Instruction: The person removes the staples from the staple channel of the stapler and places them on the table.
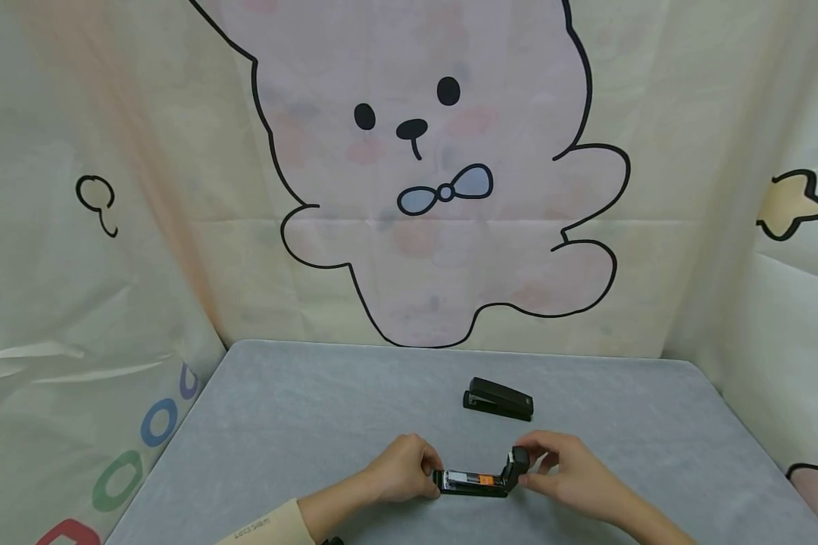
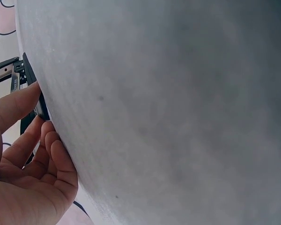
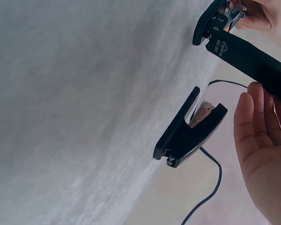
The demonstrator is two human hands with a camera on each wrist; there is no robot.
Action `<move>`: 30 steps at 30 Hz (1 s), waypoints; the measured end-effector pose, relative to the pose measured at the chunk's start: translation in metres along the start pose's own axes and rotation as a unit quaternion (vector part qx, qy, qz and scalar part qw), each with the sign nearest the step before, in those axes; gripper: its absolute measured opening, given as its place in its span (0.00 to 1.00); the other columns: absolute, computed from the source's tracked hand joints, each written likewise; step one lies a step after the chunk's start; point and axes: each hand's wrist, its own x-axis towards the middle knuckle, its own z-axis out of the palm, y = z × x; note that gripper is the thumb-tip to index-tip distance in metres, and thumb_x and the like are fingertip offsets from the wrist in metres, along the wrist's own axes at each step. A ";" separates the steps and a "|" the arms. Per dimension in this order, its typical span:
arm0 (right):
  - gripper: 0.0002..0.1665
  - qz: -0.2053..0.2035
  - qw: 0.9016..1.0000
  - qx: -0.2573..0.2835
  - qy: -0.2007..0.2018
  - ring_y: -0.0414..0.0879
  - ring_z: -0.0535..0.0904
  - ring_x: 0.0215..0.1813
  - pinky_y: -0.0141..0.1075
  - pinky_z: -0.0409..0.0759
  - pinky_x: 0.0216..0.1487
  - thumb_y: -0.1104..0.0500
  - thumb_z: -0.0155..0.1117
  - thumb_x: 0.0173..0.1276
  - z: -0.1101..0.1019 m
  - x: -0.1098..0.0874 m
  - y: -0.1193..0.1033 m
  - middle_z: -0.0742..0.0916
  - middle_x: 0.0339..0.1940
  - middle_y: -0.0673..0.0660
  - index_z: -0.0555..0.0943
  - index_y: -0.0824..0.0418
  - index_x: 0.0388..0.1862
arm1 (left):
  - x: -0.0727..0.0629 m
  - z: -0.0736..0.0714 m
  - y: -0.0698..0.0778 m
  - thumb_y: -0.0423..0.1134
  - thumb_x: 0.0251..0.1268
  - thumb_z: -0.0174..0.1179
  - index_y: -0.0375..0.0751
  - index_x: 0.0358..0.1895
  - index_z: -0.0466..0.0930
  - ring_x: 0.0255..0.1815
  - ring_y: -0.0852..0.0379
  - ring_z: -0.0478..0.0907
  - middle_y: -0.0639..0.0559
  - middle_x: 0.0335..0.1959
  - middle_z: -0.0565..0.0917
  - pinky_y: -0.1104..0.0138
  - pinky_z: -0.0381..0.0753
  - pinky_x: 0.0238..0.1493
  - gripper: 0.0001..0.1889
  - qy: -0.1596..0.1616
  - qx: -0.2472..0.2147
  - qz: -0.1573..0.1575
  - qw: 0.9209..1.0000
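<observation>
A black stapler lies on the table with its top arm swung up, its silver staple channel and an orange piece showing inside. My left hand pinches the left end of its base between thumb and fingers. At the other end, the thumb and fingers of my right hand hold the raised top arm. The right wrist view shows that arm standing away from the base, pale lettering near its hinge. Behind it sits a second black stapler, top arm down over its base, touched by neither hand.
The grey cloth-covered table reaches back to a hanging curtain printed with a cartoon bear. Side curtains close it in at left and right. A small dark object shows at the bottom edge beside the left sleeve.
</observation>
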 end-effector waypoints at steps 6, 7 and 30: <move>0.20 -0.017 1.000 -0.013 0.015 0.37 0.82 0.42 0.35 0.83 0.40 0.59 0.79 0.64 -0.006 -0.008 0.010 0.88 0.42 0.46 0.85 0.63 0.53 | 0.000 0.003 0.002 0.23 0.47 0.78 0.36 0.34 0.90 0.23 0.64 0.71 0.57 0.21 0.79 0.70 0.70 0.26 0.11 0.014 -0.009 -0.017 1.000; 0.20 -0.014 1.000 -0.012 0.015 0.37 0.81 0.41 0.35 0.82 0.40 0.59 0.79 0.64 -0.007 -0.009 0.012 0.88 0.42 0.46 0.85 0.63 0.53 | 0.001 0.003 0.002 0.24 0.47 0.78 0.36 0.34 0.90 0.23 0.64 0.71 0.57 0.21 0.79 0.70 0.70 0.27 0.10 0.014 -0.008 -0.017 1.000; 0.11 0.071 0.996 -0.031 -0.052 0.33 0.77 0.36 0.33 0.78 0.35 0.64 0.78 0.62 -0.024 -0.025 0.045 0.89 0.40 0.51 0.88 0.62 0.44 | 0.001 0.002 0.002 0.25 0.48 0.78 0.36 0.36 0.90 0.24 0.64 0.71 0.57 0.22 0.79 0.70 0.72 0.29 0.11 0.006 0.001 -0.021 1.000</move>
